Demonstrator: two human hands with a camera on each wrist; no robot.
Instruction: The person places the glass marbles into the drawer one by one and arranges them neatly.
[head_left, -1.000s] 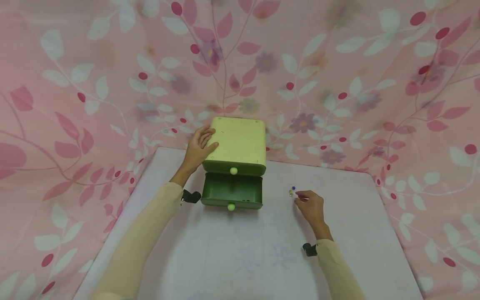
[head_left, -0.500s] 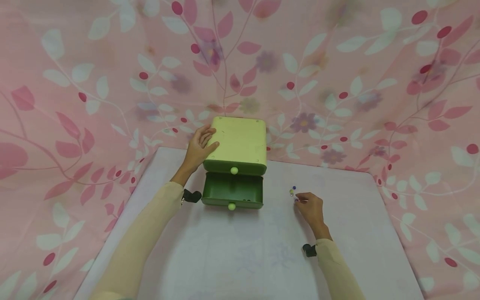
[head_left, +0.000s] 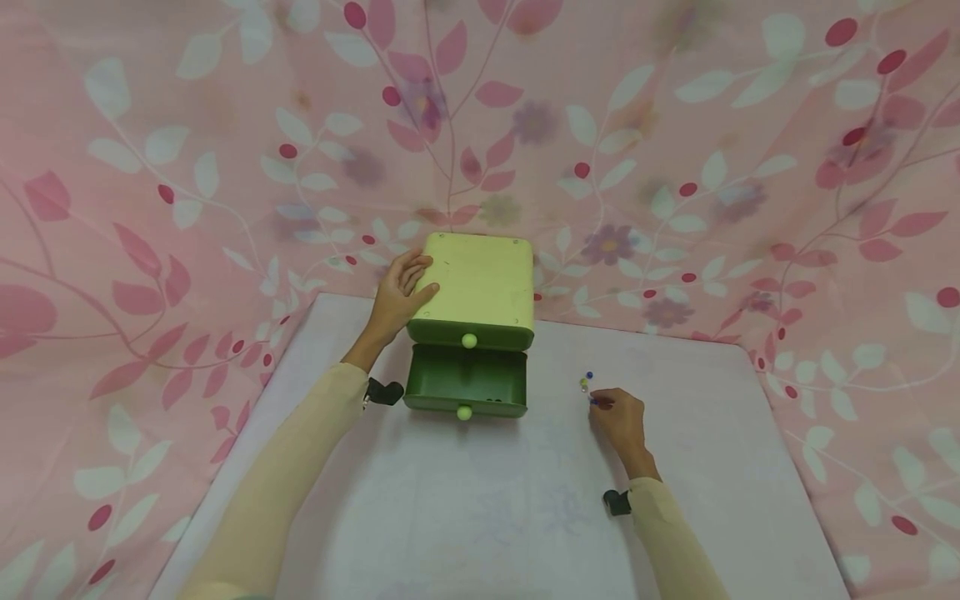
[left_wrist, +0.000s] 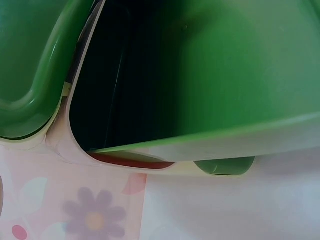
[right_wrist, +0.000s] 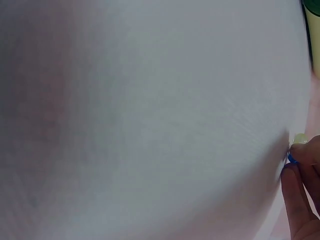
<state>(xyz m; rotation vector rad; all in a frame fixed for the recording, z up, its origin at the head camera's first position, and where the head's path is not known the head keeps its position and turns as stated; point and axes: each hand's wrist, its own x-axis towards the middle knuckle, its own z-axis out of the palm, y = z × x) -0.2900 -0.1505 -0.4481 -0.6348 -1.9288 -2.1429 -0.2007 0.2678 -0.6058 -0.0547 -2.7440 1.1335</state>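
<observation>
The left hand [head_left: 397, 293] is resting open-fingered against the left side of the drawer box [head_left: 478, 287] at the desk's [head_left: 465, 517] far edge. The right hand [head_left: 619, 418] is pinching a blue bead [head_left: 592, 401] right of the open drawer [head_left: 465, 385], just beside two other beads [head_left: 584, 382].

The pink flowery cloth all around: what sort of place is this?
Probably a staged tabletop set rather than a lived-in room: a floral cloth backdrop hangs behind a covered table holding only a small green drawer box and some beads.
</observation>
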